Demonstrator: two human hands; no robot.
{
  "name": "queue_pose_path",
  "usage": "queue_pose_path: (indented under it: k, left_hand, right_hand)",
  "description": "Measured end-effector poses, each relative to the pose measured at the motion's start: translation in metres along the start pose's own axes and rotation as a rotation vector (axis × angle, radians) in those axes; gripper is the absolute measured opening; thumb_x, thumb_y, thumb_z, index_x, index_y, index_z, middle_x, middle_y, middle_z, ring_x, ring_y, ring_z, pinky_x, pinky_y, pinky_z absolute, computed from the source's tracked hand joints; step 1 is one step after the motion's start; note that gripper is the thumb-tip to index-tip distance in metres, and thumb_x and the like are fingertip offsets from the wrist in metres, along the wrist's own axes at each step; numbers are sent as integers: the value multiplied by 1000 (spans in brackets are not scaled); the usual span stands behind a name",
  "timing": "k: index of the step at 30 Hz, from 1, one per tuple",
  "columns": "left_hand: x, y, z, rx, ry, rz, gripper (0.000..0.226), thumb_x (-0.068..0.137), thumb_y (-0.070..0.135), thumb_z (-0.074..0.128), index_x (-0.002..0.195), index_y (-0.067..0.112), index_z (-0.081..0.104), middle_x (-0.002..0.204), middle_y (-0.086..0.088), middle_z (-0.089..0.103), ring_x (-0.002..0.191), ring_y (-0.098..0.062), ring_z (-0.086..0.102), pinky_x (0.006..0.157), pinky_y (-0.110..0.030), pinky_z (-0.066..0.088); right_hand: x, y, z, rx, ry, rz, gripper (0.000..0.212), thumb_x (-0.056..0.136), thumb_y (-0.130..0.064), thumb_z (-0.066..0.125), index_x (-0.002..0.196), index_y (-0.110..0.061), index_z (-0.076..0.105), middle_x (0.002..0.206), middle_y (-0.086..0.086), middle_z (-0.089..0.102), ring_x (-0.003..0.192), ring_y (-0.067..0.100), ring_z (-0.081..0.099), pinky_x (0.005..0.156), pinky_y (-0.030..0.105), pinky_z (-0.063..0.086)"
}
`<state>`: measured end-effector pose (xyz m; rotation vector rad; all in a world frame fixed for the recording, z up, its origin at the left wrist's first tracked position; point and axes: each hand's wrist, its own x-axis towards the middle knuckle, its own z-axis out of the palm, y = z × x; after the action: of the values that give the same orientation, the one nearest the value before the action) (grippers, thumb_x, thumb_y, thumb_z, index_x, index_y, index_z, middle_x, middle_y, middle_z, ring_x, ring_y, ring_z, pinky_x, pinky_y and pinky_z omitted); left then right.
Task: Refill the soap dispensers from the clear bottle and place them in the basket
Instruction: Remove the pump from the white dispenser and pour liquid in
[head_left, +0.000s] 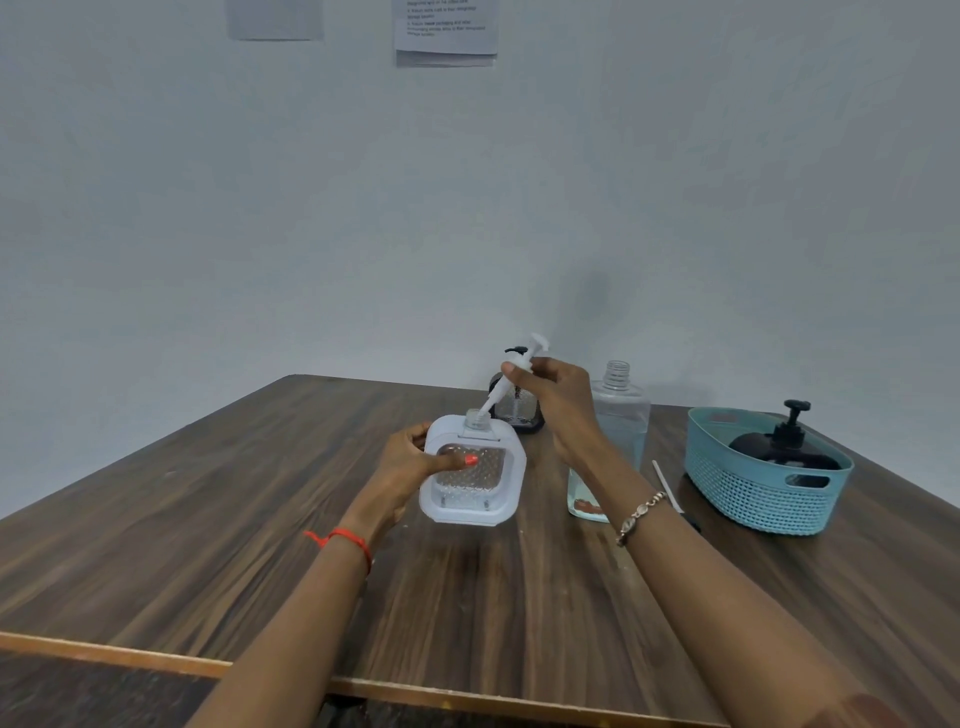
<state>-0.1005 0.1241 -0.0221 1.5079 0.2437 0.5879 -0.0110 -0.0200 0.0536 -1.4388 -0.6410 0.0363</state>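
Note:
A white-framed soap dispenser (470, 486) with a clear textured window stands mid-table, and my left hand (415, 462) grips its left side, thumb across the window. My right hand (558, 402) pinches the white pump head (524, 358) above it; the pump's tube slants down into the dispenser's open neck (475, 418). The clear bottle (615, 415), uncapped, stands just right of my right wrist. A black-framed dispenser (519, 410) stands behind, partly hidden by my right hand. The teal basket (748, 493) on the right holds a black dispenser (784, 447).
A thin white stick (667, 488) lies on the wooden table (208, 519) between the clear bottle and the basket, with a small dark object near its end. A pale wall with taped papers (447, 31) rises behind. The table's front edge runs near my forearms.

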Motion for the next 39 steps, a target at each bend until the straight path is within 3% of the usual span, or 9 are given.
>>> queue_pose_path:
  k: [4,7,9,16,19,22,29,35,39]
  left_hand:
    - [-1,-1,-1,21,18,-11,45,63,1,80,104,10,64,95,-6,70,86,-25,67,68,-32,56]
    - [-3,-3,-2,1,70,-24,46,63,0,80,105,9,63,94,-7,70,82,-22,67,61,-28,55]
    - [-4,-3,-3,-40,119,-32,44,64,-1,79,103,10,62,91,-6,68,78,-20,67,53,-24,55]
    - [-4,-3,-9,-121,229,0,43,64,0,80,104,7,63,92,-8,69,78,-22,66,53,-23,57]
    - [-3,0,-7,-134,234,7,44,64,0,80,105,5,63,95,-11,68,78,-23,66,54,-24,57]
    - [-2,2,-3,-144,222,14,42,65,0,79,104,5,63,91,-9,68,75,-22,66,50,-21,55]
    - [3,-1,3,-161,211,-1,42,68,1,77,106,10,61,95,-7,68,78,-22,66,55,-27,57]
    - [9,-8,9,-204,224,7,41,70,2,76,106,10,60,98,-9,67,82,-25,65,67,-35,55]
    - [13,-13,15,-206,218,21,41,72,3,75,110,7,60,103,-12,66,91,-30,63,81,-43,55]
  right_hand:
    - [2,-5,-5,38,89,-110,19,74,-19,76,87,-6,71,95,19,71,78,18,62,79,30,51]
    - [2,-3,-11,44,172,-235,20,75,-19,75,90,-8,68,87,13,67,71,9,58,63,6,45]
    - [0,1,-15,24,163,-307,22,75,-16,76,95,-12,67,86,3,65,73,0,57,62,2,42]
    - [-14,74,-35,-510,-246,-542,30,68,-1,77,96,-7,71,99,9,70,87,-10,56,71,0,38]
    - [-24,105,-43,-764,-491,-532,32,71,-3,74,103,-6,70,107,11,68,100,14,60,85,10,41]
    - [-32,121,-46,-942,-608,-501,35,80,-1,64,113,-13,65,119,4,64,112,14,55,97,30,45]
    - [-35,116,-48,-1014,-750,-462,61,73,16,50,125,-14,58,136,3,54,129,16,44,107,29,35]
    - [-33,110,-61,-1006,-682,-472,64,73,16,49,129,-14,54,139,1,51,130,13,44,105,21,34]
    - [-33,100,-74,-721,-301,-544,47,65,15,41,99,-4,69,102,5,69,99,2,57,85,6,39]
